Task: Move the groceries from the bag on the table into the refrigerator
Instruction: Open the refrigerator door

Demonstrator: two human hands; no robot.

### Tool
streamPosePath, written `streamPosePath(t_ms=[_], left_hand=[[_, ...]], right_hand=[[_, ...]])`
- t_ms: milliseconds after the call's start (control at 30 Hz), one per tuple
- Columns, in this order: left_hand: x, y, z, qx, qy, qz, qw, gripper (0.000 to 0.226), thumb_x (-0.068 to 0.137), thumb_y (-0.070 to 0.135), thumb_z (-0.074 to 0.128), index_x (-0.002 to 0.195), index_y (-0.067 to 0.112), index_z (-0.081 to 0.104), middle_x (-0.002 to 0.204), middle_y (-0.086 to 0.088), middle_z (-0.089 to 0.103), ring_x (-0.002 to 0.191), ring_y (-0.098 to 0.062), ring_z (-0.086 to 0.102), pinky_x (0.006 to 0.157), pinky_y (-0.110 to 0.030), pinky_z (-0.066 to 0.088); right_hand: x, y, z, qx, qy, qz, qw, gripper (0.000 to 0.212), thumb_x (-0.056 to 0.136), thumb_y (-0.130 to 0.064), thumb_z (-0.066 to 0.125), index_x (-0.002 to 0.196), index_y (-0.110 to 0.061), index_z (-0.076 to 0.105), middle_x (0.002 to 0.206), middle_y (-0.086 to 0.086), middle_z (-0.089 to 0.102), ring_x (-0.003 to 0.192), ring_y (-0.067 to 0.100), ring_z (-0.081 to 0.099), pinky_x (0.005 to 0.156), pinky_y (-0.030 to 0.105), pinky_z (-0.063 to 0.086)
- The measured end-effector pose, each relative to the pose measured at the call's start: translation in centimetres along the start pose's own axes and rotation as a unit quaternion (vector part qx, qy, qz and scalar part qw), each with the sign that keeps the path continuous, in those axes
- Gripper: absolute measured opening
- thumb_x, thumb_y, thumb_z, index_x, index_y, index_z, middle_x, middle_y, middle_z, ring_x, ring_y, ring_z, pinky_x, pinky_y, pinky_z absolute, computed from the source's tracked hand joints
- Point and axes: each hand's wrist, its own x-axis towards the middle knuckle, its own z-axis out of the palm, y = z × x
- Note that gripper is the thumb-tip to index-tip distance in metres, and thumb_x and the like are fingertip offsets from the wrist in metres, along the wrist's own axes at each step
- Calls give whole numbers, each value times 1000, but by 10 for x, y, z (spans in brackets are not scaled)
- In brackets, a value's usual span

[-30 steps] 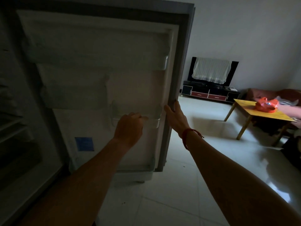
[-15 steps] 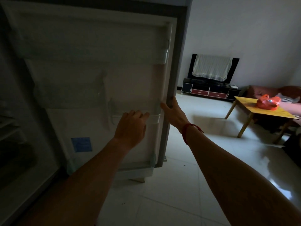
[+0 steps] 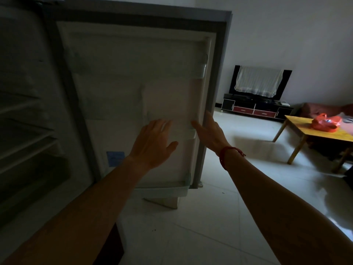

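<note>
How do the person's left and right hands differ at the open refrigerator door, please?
The left hand spreads before the inside of the white refrigerator door; the right hand rests at its outer edge. The right wrist wears a red string bracelet; the left wrist none. Both have straight fingers.

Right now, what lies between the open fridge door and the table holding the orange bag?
Only bare floor tiles, seen in the head view, lie between the fridge door and the table.

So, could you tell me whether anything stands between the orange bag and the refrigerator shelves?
Only the open door, swung out toward the table; the floor round its free edge looks bare.
</note>
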Motion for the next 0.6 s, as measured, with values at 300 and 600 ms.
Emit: streamPosePath(t_ms=[300, 600], left_hand=[[-94, -30, -95, 37, 50, -79, 995, 77, 84, 63, 43, 133, 5, 51, 138, -20, 50, 126, -39, 47, 99, -49, 44], [-196, -61, -189, 104, 58, -184, 976, 91, 83, 76, 28, 142, 8, 44, 147, -18, 42, 135, -38, 39, 107, -51, 37]], right_hand=[[-87, -69, 21, -74, -13, -126, 989, 74, 92, -65, 46, 153, -40, 12, 160, 6, 25, 144, 30, 30, 113, 53, 30], [-171, -143, 64, -139, -62, -221, 963, 73, 91, -67, 43, 153, -43, 11, 162, 7, 18, 145, 34, 23, 115, 52, 23]])
